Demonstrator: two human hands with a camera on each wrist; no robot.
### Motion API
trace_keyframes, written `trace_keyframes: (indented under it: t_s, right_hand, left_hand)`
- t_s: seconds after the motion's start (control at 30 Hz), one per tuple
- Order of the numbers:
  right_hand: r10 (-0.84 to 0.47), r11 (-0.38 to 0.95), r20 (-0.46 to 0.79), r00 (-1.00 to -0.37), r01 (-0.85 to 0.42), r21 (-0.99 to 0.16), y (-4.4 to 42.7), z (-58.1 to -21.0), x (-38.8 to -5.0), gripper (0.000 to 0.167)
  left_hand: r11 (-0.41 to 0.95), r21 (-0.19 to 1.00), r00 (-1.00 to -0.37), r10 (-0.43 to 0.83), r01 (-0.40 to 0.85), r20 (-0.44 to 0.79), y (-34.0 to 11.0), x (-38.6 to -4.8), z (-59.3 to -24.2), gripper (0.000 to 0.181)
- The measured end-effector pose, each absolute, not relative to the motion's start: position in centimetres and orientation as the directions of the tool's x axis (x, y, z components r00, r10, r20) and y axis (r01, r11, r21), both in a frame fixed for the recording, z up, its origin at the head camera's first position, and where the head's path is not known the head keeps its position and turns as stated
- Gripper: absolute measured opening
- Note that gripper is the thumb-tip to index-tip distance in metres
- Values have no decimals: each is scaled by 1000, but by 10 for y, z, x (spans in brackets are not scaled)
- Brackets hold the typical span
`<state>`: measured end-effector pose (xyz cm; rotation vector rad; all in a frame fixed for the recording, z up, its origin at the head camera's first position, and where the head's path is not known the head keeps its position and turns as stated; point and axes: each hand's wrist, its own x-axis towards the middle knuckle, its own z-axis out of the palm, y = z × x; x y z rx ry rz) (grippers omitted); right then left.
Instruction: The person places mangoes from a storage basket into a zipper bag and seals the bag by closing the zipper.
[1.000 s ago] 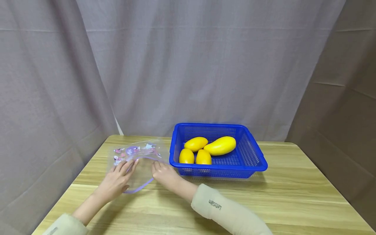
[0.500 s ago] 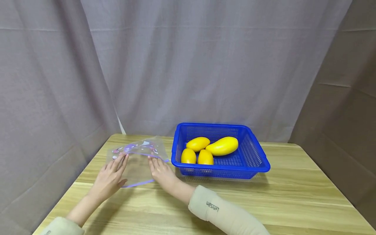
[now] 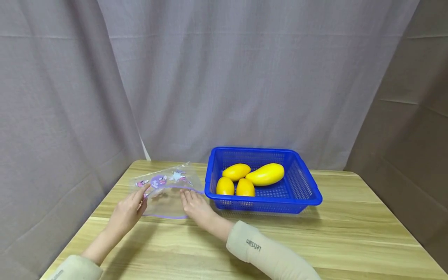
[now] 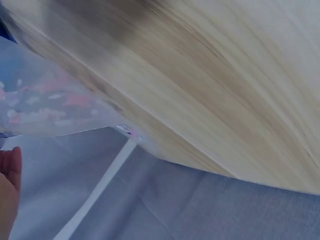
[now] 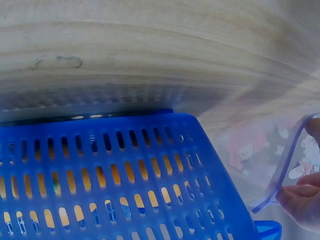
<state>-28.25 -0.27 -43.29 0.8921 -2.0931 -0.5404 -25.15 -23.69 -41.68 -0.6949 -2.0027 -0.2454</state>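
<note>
A clear zip bag (image 3: 176,177) with cartoon prints and a purple zip edge lies on the left part of the table, its mouth gaping toward me. At the left side of that mouth, my left hand (image 3: 125,212) pinches the bag's edge between thumb and fingers. My right hand (image 3: 197,209) holds the purple edge on the other side, its fingertips at the upper rim. In the right wrist view, the fingers (image 5: 302,200) touch the purple strip. The left wrist view catches only a bit of the left hand (image 4: 7,185) below the blurred bag.
A blue plastic basket (image 3: 259,199) stands just right of the bag. Inside are several yellow mangoes (image 3: 266,174), one longer than the others. Grey curtains (image 3: 245,77) hang behind the wooden table (image 3: 350,233).
Both hands have shifted at the bag's mouth. The left thumb has drawn in toward its fingers, and the lower purple edge has risen away from me. The basket and mangoes stay put.
</note>
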Motion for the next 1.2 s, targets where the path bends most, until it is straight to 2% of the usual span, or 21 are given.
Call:
trace_keyframes:
  t_s: [0.07,0.17,0.4,0.53,0.77,1.03,1.2]
  right_hand:
    - [-752,654,480,-452,-418,631,-2,-434,-283,42]
    - [-759,644,462,-458,-425,636,-1,-435,-282,44]
    - [-757,649,452,-472,-463,604,0,-434,-281,42]
    - [-761,649,472,-445,-499,575,3,-434,-280,38]
    - [-794,606,447,-413,-598,524,8,-434,-277,36]
    - [-834,529,472,-285,-656,539,20,-434,-271,18]
    - [-842,512,468,-267,-668,540,26,-431,-268,14]
  left_hand:
    - [837,-83,-390,337,541,857,-236,-252,-418,33]
    - [860,-74,-396,307,504,865,-233,-255,-417,22]
    - [834,-111,-334,333,540,882,-230,-263,-410,29]
    - [830,-102,-333,329,548,884,-229,-263,-410,27]
    - [829,-76,-338,307,553,890,-226,-263,-412,11]
    - [836,-87,-325,304,541,896,-227,-265,-414,4]
    - [841,-99,-324,310,532,894,-227,-265,-414,5]
